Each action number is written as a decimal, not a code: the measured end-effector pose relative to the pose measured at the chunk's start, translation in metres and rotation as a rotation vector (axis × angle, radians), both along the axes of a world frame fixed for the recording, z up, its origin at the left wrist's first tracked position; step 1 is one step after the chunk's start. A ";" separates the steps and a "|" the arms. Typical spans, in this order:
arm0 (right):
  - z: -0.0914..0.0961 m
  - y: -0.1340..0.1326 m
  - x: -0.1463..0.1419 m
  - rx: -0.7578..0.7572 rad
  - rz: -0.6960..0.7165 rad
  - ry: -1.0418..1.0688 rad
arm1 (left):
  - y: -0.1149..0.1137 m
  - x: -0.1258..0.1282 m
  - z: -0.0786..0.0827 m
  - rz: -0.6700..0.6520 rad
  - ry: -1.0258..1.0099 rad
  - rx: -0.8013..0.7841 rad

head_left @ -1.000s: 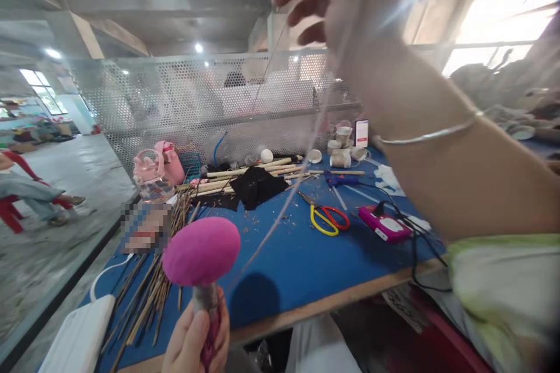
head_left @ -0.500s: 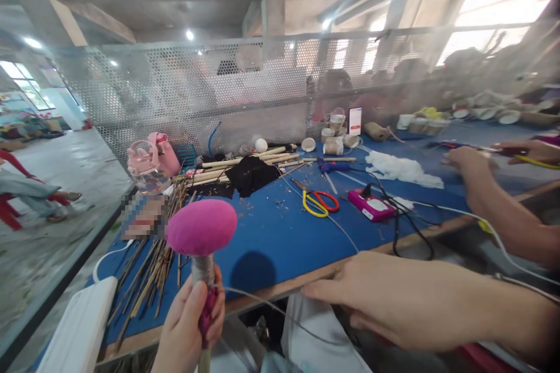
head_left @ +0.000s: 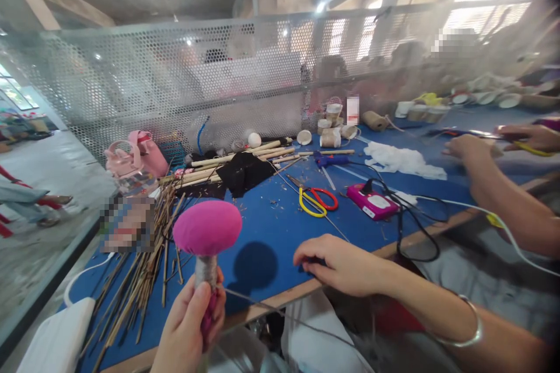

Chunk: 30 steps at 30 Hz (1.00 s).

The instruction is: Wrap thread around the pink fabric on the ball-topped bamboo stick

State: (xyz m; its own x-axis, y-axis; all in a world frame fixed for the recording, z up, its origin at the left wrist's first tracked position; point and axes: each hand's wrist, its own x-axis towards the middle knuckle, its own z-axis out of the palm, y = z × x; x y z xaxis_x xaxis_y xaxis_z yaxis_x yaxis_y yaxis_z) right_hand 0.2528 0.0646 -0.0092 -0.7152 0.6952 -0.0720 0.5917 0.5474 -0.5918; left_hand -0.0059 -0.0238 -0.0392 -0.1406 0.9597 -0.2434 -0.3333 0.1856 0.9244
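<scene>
My left hand (head_left: 188, 317) is closed around the stem of a mushroom-shaped piece with a rounded pink cloth cap (head_left: 207, 227). Grey cord is wound below the cap, and its loose cord (head_left: 262, 304) runs down to the right across the table edge. Pink fabric shows between my fingers. My right hand (head_left: 336, 265) is over the front of the blue table, fingers loosely bent and thumb apart, with nothing visible in it. Beyond it lie scissors (head_left: 317, 203) with one yellow and one red handle, blades pointing away to the left.
Thin brown twigs (head_left: 135, 285) and a white power bank-like box (head_left: 56, 338) lie left. Behind are black cloth (head_left: 245, 173), pale sticks (head_left: 258, 154), a blue glue gun (head_left: 335, 158) and a purple device (head_left: 371, 203) with a black cable. At right, a co-worker's hands (head_left: 468, 148) hold a tool.
My right hand has drawn leftward and up from the table edge onto the tabletop, its wrist bangle now showing. My left hand keeps hold of the pink piece. The camera view has shifted slightly.
</scene>
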 end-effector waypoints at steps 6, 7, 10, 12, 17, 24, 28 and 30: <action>-0.026 0.012 0.017 0.215 -0.460 -0.024 | 0.007 -0.001 -0.003 0.007 0.009 -0.037; -0.030 0.016 0.024 0.269 -0.599 -0.101 | 0.008 -0.001 -0.003 0.011 0.004 -0.040; -0.038 0.028 0.045 0.322 -0.799 -0.343 | 0.009 -0.002 -0.003 0.021 -0.025 -0.053; -0.040 0.033 0.050 0.303 -0.773 -0.403 | 0.010 -0.001 -0.002 0.024 -0.044 -0.062; -0.022 0.025 0.011 0.181 -0.444 -0.110 | 0.010 0.001 0.003 0.023 -0.065 -0.039; -0.001 0.020 -0.041 0.018 0.033 0.019 | 0.013 -0.010 0.012 -0.018 -0.019 0.027; -0.013 0.056 -0.015 0.329 -0.302 -0.084 | 0.013 -0.013 0.015 0.005 0.008 0.030; -0.026 0.077 0.003 0.473 -0.498 -0.200 | 0.013 -0.011 0.015 0.008 -0.006 0.015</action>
